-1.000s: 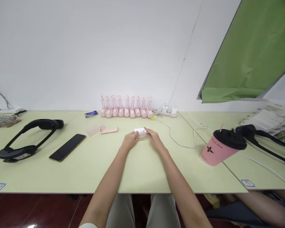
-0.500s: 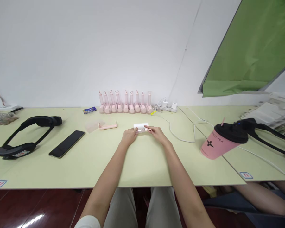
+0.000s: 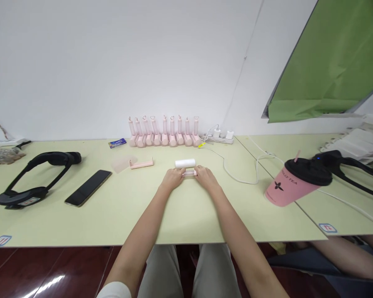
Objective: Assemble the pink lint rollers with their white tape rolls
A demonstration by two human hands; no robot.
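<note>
Both hands grip a small clear and pink tube (image 3: 189, 173) from its two ends, low over the table. My left hand (image 3: 174, 177) is closed round the left end, and my right hand (image 3: 204, 176) is closed round the right end. Just behind the tube lies a white roll (image 3: 185, 163) on its side, apart from the fingers. Further left, a pink handle-shaped frame (image 3: 141, 164) rests beside a thin translucent sheet (image 3: 121, 164). Several pink devices with clear tubes (image 3: 164, 134) stand in a row by the wall.
A black phone (image 3: 88, 187) and a black headset (image 3: 37, 178) lie at the left. A power strip (image 3: 219, 139) with a white cable sits at the back. At the right are a pink cup (image 3: 290, 186), another headset (image 3: 354, 165) and a person's arm (image 3: 348, 256).
The tube has come away from the white roll towards me. My right fingers have shifted from its pink loop end to close round that end. The view has turned slightly.
</note>
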